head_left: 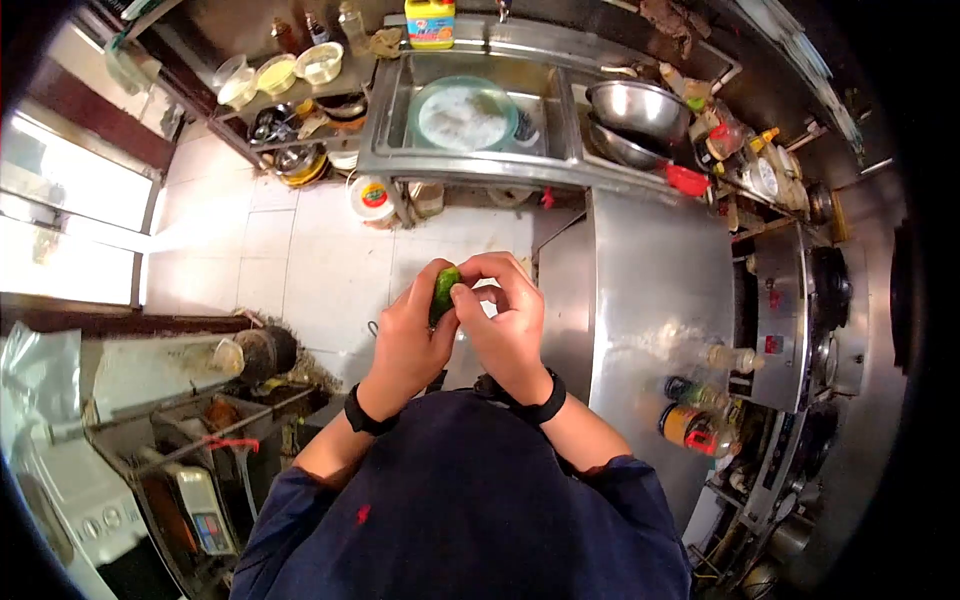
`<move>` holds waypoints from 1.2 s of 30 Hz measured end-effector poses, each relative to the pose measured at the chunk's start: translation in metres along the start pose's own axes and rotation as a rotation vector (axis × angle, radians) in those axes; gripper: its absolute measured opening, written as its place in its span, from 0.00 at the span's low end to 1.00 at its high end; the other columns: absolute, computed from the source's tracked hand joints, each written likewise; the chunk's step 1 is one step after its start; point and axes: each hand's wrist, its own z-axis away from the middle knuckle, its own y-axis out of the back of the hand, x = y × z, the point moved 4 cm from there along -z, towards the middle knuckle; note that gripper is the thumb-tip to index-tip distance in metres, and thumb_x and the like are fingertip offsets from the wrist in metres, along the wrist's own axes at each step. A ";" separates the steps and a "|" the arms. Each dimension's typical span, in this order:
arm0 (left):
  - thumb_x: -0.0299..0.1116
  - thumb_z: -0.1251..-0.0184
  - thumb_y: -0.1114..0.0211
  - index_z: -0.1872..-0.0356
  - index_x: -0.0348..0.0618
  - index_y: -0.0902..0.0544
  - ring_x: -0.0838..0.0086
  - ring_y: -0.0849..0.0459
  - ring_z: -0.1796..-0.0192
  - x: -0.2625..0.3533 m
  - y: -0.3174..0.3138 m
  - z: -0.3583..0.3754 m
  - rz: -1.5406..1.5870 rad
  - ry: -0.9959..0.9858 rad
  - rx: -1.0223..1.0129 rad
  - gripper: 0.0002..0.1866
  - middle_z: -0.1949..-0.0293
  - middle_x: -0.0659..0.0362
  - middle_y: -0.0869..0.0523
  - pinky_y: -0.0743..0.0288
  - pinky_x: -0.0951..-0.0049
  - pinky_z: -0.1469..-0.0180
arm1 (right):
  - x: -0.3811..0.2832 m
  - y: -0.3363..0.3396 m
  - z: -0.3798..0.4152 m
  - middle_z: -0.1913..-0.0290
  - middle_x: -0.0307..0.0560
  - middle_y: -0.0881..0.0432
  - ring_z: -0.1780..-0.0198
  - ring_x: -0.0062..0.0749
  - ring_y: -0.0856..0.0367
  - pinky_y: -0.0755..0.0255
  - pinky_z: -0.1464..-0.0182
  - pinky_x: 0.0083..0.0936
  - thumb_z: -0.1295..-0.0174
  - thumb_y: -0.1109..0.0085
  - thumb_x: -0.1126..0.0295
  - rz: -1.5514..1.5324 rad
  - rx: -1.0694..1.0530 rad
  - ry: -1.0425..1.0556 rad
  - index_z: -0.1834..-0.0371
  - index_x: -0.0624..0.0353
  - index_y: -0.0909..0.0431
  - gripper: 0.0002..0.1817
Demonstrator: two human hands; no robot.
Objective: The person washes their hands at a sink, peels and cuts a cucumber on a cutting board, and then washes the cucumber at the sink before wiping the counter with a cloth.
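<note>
Left hand (408, 322): fingers curled round a green vegetable (444, 295), grasping it from the left. Right hand (505, 315): thumb and forefinger at the vegetable's right side and far end, apparently touching; whether they pinch or merely rest there, cannot tell. Black bands (365, 412), one on each wrist.

Green vegetable: one, kind uncertain, possibly cucumber or pepper; held in the air between the hands, just beyond the dark top (450, 500), with tiled floor (330, 280) showing around. Long axis: near to far, the far end leaning slightly right and pointing toward the sink (545, 90); near end partly covered by fingers. Tilt up or down: cannot tell.

Step in hand, by judgement: close two-handed work on the vegetable, left hand steadying, right fingertips busy at the far end. Next move, by judgement: calls for a firm left hold and fine control from the right thumb and forefinger.

Surroundings: far, a greenish basin (512, 115) of suds in the sink, a yellow bottle (431, 28) behind; far left, a white bucket (372, 208); right, a steel worktop (650, 270)
</note>
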 end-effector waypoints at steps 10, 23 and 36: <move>0.27 0.35 0.32 0.41 0.41 0.26 0.46 0.15 0.58 -0.019 -0.037 -0.210 0.015 -0.179 -0.153 0.22 0.59 0.45 0.15 0.21 0.57 0.60 | 0.046 0.037 -0.179 0.56 0.43 0.18 0.60 0.21 0.20 0.21 0.58 0.20 0.31 0.42 0.77 -0.090 0.220 -0.056 0.58 0.68 0.20 0.05; 0.30 0.26 0.39 0.38 0.39 0.27 0.77 0.22 0.65 -0.125 -0.127 -0.435 0.271 0.244 -0.232 0.18 0.66 0.60 0.21 0.24 0.73 0.58 | 0.194 0.124 -0.456 0.66 0.40 0.17 0.66 0.20 0.21 0.28 0.64 0.20 0.24 0.46 0.64 -0.051 0.199 -0.138 0.55 0.64 0.19 0.13; 0.48 0.24 0.46 0.45 0.35 0.24 0.37 0.21 0.46 -0.307 -0.229 -0.560 0.102 0.486 -0.309 0.23 0.52 0.35 0.17 0.26 0.55 0.49 | 0.252 0.100 -0.566 0.72 0.53 0.14 0.70 0.47 0.13 0.23 0.68 0.35 0.28 0.43 0.59 0.752 -0.217 -0.032 0.67 0.64 0.16 0.18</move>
